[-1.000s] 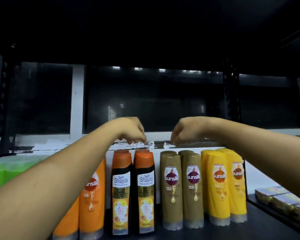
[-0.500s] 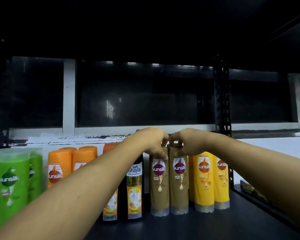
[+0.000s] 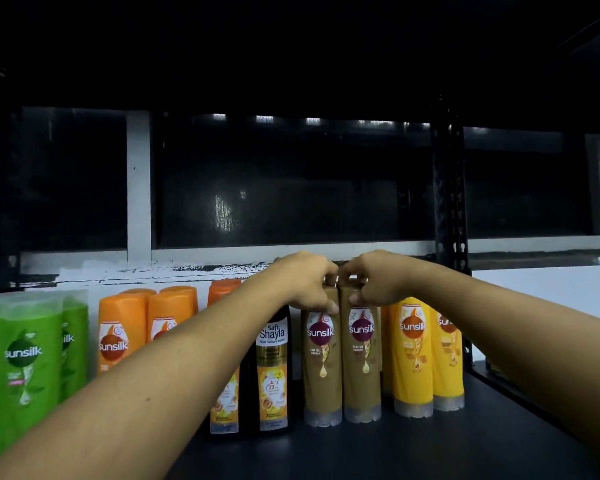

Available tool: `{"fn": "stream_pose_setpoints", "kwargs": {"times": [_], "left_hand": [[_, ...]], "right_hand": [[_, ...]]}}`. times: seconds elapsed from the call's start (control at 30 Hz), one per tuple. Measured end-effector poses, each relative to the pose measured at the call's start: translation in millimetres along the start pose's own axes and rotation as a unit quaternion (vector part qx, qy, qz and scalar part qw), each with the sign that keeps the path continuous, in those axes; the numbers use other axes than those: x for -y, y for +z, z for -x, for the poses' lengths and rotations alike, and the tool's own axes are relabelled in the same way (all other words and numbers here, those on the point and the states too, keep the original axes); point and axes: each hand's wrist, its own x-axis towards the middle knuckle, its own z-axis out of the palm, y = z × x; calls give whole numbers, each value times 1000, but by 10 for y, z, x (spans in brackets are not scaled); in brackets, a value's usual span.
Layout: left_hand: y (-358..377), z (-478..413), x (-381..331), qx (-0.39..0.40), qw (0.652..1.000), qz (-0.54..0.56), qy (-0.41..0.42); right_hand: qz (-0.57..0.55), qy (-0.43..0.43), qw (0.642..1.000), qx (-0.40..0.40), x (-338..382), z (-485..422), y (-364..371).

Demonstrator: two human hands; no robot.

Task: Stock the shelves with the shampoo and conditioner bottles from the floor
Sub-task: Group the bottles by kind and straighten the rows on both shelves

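Nearest me, my forearms reached in over the dark shelf [image 3: 378, 455]. A second earlier they had ended above the row, curled on nothing; by this moment both had come down onto the brown bottles [image 3: 342, 368], a pair standing side by side and touching in the middle of the row. My left grip [image 3: 305, 284] was curled over the top of the left one, thumb pressed on its front just above the label. My right grip [image 3: 378, 280] pinched the top of the right one the same way. Both bottles stood upright on the shelf, between the black bottles [image 3: 272, 372] to their left and the yellow bottles [image 3: 414, 362] to their right. So I judged this pair already stocked, and that I was only squaring it into line. Farther left stood the orange bottles [image 3: 122, 334] and the green bottles [image 3: 25, 368], with a white ledge [image 3: 187, 268] behind. The floor stock was out of sight.
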Motion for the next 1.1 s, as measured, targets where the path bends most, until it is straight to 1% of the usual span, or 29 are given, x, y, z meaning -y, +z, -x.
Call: {"fn": "stream_pose_setpoints", "kwargs": {"times": [0.37, 0.5, 0.67, 0.77, 0.83, 0.9, 0.97, 1.03, 1.1], "left_hand": [[-54, 16, 31, 24, 1000, -1, 6], [-58, 50, 56, 21, 1000, 0, 13], [-73, 61, 82, 28, 999, -10, 26], [-129, 49, 158, 35, 999, 19, 28], [-190, 14, 236, 12, 999, 41, 26], [-254, -69, 319, -9, 998, 65, 10], [-303, -183, 370, -2, 997, 73, -16], [-303, -323, 380, 28, 997, 69, -37], [-258, -470, 375, 59, 993, 93, -52]], "right_hand": [[-44, -10, 999, 11, 4, 54, -25], [-43, -5, 999, 12, 64, 68, -38], [-44, 7, 997, 57, 61, 25, -98], [-45, 8, 995, 91, 54, -28, -184], [-53, 7, 996, 76, 33, -40, -277], [-68, 11, 997, 30, -5, -80, -355], [-87, 27, 996, 21, -40, -174, -364], [-127, 59, 988, 62, -57, -313, -315], [-158, 97, 975, 118, -59, -465, -261]]}}
